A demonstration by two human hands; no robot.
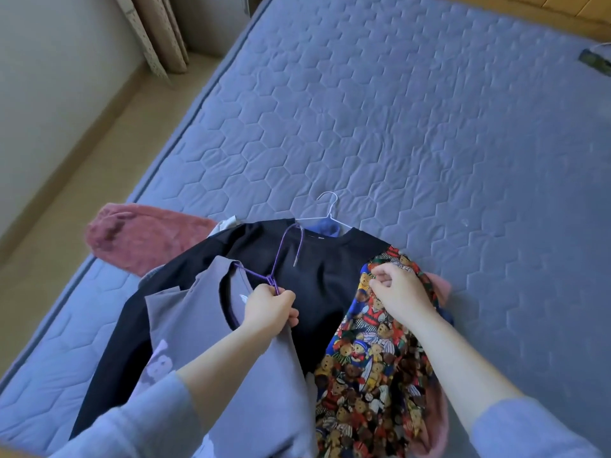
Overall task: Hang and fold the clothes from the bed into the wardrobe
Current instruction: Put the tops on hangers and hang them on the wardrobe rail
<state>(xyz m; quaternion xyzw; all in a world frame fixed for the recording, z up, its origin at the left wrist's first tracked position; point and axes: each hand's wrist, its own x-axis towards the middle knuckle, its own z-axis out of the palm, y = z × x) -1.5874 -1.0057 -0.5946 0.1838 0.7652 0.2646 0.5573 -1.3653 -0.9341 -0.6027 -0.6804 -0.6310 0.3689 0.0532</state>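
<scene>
Both hands grip clothes: left hand (269,310) on purple hanger (281,256) (neck).

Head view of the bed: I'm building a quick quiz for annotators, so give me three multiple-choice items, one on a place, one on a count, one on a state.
1. Where does the pink fluffy garment lie?
A. at the mattress's left edge
B. under the right hand
C. on the floor

2. How many hangers show?
A. one
B. two
C. four

3. What is the left hand doing?
A. resting open on the mattress
B. gripping the purple hanger
C. holding the white hanger

Answers:
1 A, it overhangs the left side of the mattress.
2 B, a purple hanger and a white hanger.
3 B, its fingers close on the purple hanger at the lilac top; the right hand pinches the bear-print garment.
</scene>
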